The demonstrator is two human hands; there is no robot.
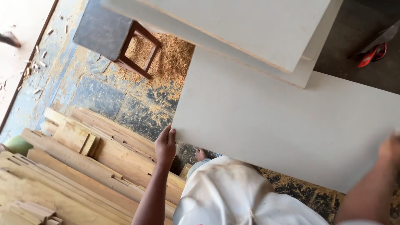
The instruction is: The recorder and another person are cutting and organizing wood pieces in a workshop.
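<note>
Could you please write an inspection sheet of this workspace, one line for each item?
Surface: concrete floor, worn and stained, with sawdust spread over it.
Job's things: large white board, held at its near corners; two more white boards lie above it.
Clutter: stacked timber planks at the left; wood chips along the floor edge.
Grippers: left hand has its fingers curled over the board's corner; right hand is blurred at the board's right edge.
Cables: nothing seen.
Surroundings: wooden stool; red object at the upper right.
</note>
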